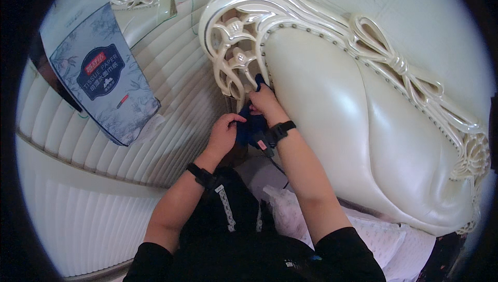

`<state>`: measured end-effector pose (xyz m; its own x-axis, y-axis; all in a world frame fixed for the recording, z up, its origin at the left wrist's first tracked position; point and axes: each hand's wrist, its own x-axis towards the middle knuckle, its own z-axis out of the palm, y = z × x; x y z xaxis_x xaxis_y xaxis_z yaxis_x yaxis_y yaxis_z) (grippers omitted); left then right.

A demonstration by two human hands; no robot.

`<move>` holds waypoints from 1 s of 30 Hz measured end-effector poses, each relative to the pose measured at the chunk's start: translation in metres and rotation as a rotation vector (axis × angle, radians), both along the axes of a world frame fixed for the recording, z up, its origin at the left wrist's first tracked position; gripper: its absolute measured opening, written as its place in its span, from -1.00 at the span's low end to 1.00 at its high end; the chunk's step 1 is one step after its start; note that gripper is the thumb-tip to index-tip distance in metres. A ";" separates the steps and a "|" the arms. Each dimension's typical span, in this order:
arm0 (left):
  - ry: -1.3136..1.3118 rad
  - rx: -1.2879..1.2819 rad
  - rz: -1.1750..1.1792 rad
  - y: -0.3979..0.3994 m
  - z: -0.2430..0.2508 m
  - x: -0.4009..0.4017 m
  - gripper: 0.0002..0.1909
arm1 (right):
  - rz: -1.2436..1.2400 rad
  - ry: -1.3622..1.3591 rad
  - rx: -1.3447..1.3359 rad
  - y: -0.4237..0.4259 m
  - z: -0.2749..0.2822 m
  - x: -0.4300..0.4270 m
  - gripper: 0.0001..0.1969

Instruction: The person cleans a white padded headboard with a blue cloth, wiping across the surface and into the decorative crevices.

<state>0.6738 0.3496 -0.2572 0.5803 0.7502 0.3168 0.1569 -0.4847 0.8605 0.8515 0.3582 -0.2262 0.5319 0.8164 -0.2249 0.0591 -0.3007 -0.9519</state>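
Observation:
A dark blue cloth point(249, 127) hangs at the left end of a cream bed headboard point(319, 83), against its carved openwork frame point(234, 54). My right hand point(265, 101) grips the cloth, with part of it bunched up against the carving beside the padded panel. My left hand point(225, 132) is at the cloth's left edge, its index finger stretched towards the right hand and the thumb underneath; the cloth seems pinched there. The lower part of the cloth lies in shadow between my wrists. Each wrist wears a black strap with a small device.
A grey tissue paper pack point(105, 74) stands out at the left before white louvred panels point(175, 99). A moulded bow point(398, 64) decorates the headboard's top rail. Pale patterned bedding point(379, 235) lies below the padding. A dark cable point(277, 165) runs near my right forearm.

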 end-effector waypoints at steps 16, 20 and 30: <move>-0.028 0.081 0.035 -0.008 0.044 -0.012 -0.78 | 0.163 -0.123 0.140 0.005 0.051 -0.009 -0.39; 0.019 0.062 0.013 -0.005 0.055 -0.012 -0.81 | 0.137 -0.024 0.161 -0.009 0.030 -0.005 -0.36; 0.067 0.009 -0.054 -0.009 0.026 -0.009 -0.77 | 0.052 -0.159 0.034 -0.010 0.011 -0.003 -0.42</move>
